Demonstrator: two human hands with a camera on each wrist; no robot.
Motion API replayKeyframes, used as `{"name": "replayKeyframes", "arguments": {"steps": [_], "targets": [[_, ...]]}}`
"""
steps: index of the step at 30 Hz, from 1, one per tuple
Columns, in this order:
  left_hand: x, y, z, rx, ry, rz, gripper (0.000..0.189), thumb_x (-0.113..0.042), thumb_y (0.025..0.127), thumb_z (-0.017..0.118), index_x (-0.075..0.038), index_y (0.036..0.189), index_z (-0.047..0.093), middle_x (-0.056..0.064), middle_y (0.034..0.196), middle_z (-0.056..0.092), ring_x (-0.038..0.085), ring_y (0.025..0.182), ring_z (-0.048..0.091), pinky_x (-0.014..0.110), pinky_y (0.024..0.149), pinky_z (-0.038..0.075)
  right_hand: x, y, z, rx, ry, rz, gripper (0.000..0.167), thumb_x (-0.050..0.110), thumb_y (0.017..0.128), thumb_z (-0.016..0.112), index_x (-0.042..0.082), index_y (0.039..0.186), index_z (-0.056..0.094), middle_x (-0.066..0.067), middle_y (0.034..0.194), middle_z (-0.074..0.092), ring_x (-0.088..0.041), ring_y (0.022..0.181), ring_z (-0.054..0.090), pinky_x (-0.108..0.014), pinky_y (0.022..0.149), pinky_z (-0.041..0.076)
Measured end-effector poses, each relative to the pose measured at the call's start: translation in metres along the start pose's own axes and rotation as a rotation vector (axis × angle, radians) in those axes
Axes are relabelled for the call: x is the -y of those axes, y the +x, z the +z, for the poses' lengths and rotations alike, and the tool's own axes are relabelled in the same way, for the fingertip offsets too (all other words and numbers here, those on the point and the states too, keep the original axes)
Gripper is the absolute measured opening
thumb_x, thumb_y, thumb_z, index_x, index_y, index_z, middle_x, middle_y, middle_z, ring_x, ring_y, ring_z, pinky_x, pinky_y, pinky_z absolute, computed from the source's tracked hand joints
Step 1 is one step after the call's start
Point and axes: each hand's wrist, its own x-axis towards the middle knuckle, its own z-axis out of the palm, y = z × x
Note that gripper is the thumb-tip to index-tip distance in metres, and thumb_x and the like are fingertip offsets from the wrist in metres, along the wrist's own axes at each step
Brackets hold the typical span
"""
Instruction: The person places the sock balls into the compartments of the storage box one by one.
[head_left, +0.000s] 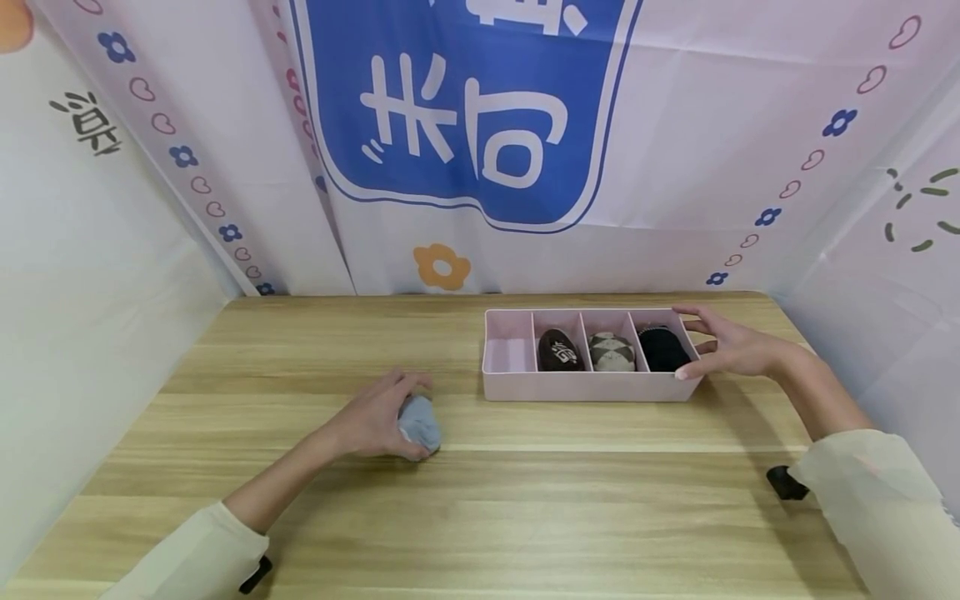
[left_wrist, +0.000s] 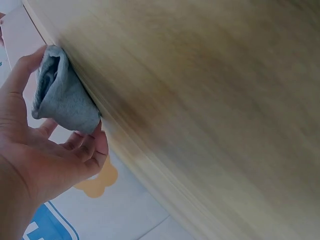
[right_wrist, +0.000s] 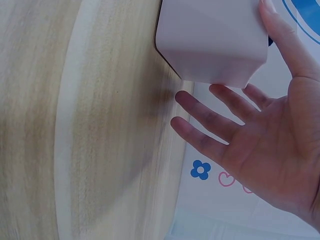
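Observation:
My left hand (head_left: 378,417) grips a rolled grey-blue sock (head_left: 419,422) between thumb and fingers, low over the wooden table, left of a pink divided box. In the left wrist view the sock (left_wrist: 67,97) shows its folded opening. My right hand (head_left: 731,346) is at the right end of the pink box (head_left: 585,387), thumb at the front corner and a finger at the back corner. The right wrist view shows its other fingers (right_wrist: 205,117) spread and fairly straight beside the end wall. Three box compartments hold a dark brown bundle (head_left: 559,350), an argyle bundle (head_left: 612,352) and a black bundle (head_left: 663,348).
The box's leftmost compartment (head_left: 510,354) shows its bare floor. Behind the wooden table (head_left: 525,517) hangs a printed cloth (head_left: 675,183) with a blue sign, and similar cloth lines both sides. Black straps (head_left: 787,483) show at the sleeves.

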Motion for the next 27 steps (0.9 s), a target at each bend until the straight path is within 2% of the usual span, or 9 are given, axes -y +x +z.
{"name": "replayKeyframes", "arguments": {"steps": [7, 10, 13, 17, 22, 27], "targets": [[-0.003, 0.004, 0.000, 0.021, -0.076, -0.011, 0.081, -0.021, 0.070, 0.091, -0.003, 0.139, 0.054, 0.016, 0.127, 0.059, 0.024, 0.101, 0.058, 0.036, 0.078, 0.052, -0.001, 0.000, 0.000, 0.001, 0.008, -0.013, 0.107, 0.018, 0.087, 0.081, 0.003, 0.162, 0.007, -0.041, 0.162, 0.011, -0.068, 0.137, 0.031, -0.071, 0.109, 0.037], [-0.006, 0.009, -0.001, 0.003, -0.113, -0.002, 0.078, -0.014, 0.071, 0.089, 0.000, 0.138, 0.052, 0.016, 0.124, 0.060, 0.026, 0.102, 0.058, 0.038, 0.081, 0.053, -0.001, 0.000, 0.000, 0.000, 0.009, -0.016, 0.107, 0.017, 0.087, 0.081, 0.003, 0.162, 0.007, -0.040, 0.162, 0.011, -0.068, 0.137, 0.031, -0.071, 0.109, 0.037], [-0.010, 0.016, -0.005, -0.038, -0.177, 0.032, 0.073, -0.008, 0.073, 0.088, 0.005, 0.135, 0.052, 0.017, 0.119, 0.062, 0.028, 0.101, 0.059, 0.040, 0.083, 0.053, -0.001, 0.001, 0.000, 0.000, 0.011, -0.017, 0.107, 0.018, 0.087, 0.081, 0.003, 0.163, 0.007, -0.040, 0.163, 0.010, -0.067, 0.138, 0.030, -0.071, 0.109, 0.037], [-0.016, 0.025, -0.011, -0.099, -0.254, 0.064, 0.063, -0.002, 0.072, 0.088, 0.006, 0.126, 0.056, 0.017, 0.114, 0.064, 0.028, 0.098, 0.061, 0.037, 0.080, 0.055, -0.001, 0.001, 0.000, 0.002, 0.015, -0.020, 0.106, 0.018, 0.088, 0.081, 0.004, 0.163, 0.007, -0.040, 0.163, 0.010, -0.068, 0.138, 0.030, -0.071, 0.109, 0.037], [-0.026, 0.038, -0.016, -0.172, -0.259, 0.090, 0.059, -0.003, 0.071, 0.088, 0.004, 0.123, 0.061, 0.017, 0.114, 0.066, 0.028, 0.097, 0.062, 0.034, 0.078, 0.057, -0.001, 0.000, 0.000, 0.003, 0.012, -0.019, 0.106, 0.018, 0.088, 0.081, 0.004, 0.163, 0.007, -0.040, 0.162, 0.010, -0.068, 0.137, 0.030, -0.071, 0.109, 0.037], [-0.038, 0.055, -0.019, -0.229, -0.262, 0.089, 0.060, -0.008, 0.071, 0.088, 0.006, 0.125, 0.064, 0.018, 0.115, 0.065, 0.031, 0.099, 0.062, 0.039, 0.081, 0.059, 0.000, 0.000, 0.000, 0.002, 0.006, -0.009, 0.107, 0.019, 0.087, 0.082, 0.004, 0.163, 0.006, -0.040, 0.163, 0.010, -0.067, 0.138, 0.031, -0.071, 0.109, 0.038]]}}
